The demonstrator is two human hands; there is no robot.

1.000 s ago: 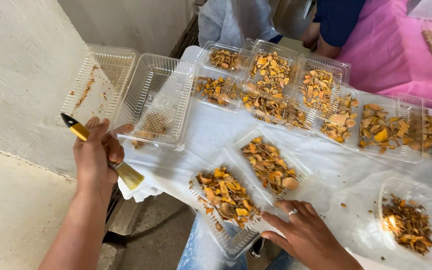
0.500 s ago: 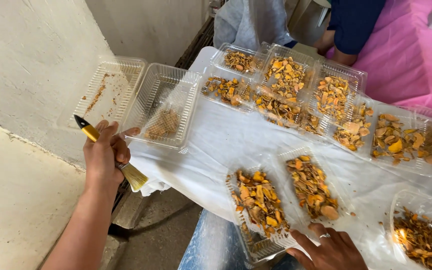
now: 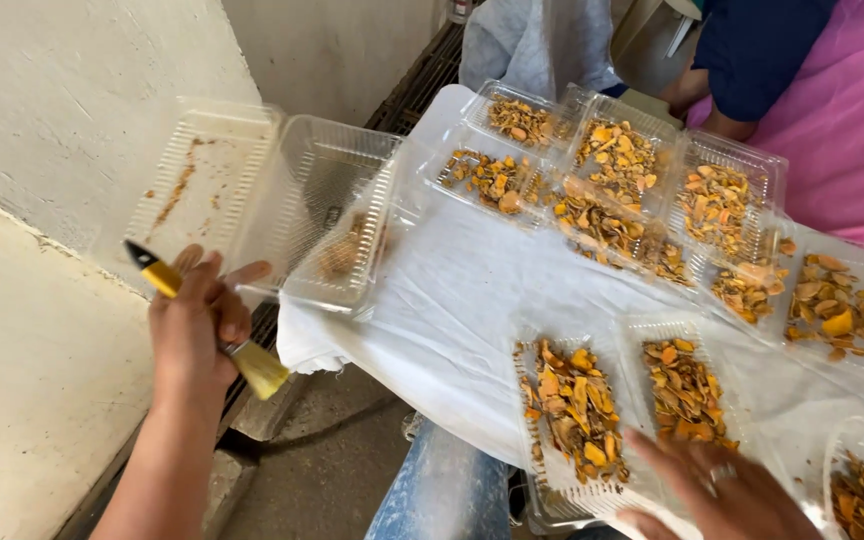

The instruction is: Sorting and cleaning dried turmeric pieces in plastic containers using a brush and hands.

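The white-covered tabletop (image 3: 472, 300) carried rows of clear plastic trays of orange dried slices (image 3: 617, 160). An opened, nearly empty clamshell tray (image 3: 282, 200) overhung its left edge. The right hand (image 3: 722, 490) lay open, fingers spread, on the nearest filled tray (image 3: 572, 415). The left hand (image 3: 192, 335) gripped a yellow-handled brush (image 3: 217, 335) beside the clamshell.

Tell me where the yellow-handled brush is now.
In the head view, the yellow-handled brush is at the left, held in the left hand, just below the open clear plastic clamshell container.
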